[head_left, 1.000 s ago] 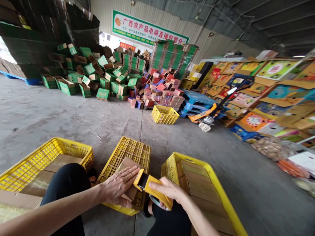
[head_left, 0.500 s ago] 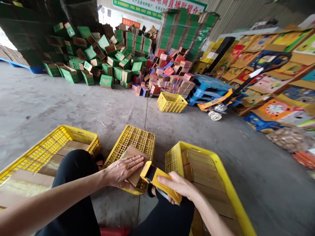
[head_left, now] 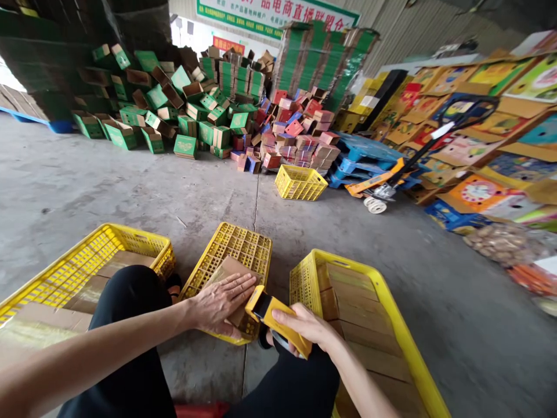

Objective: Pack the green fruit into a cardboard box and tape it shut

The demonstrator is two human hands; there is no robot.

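Observation:
My left hand [head_left: 220, 303] lies flat with fingers stretched out on a small brown cardboard box [head_left: 231, 267], pressing on its top. The box rests on an upturned yellow plastic crate [head_left: 243, 237] between my knees. My right hand [head_left: 307, 326] is wrapped around a yellow tape dispenser [head_left: 282, 318], whose head is close to the box's right edge, near my left fingertips. Whether the head touches the box I cannot tell. Part of a tape roll shows under the dispenser.
Yellow crates holding cardboard boxes stand at left [head_left: 141, 235] and right [head_left: 383, 284]. Farther off are another yellow crate [head_left: 300, 183], piled green cartons [head_left: 187, 145], blue pallets [head_left: 365, 150], an orange pallet jack [head_left: 378, 181] and stacked fruit cartons [head_left: 483, 194].
My view has shifted slightly. My left hand still lies on the box, and the tape dispenser stays in my right hand, nearly in the same place beside it.

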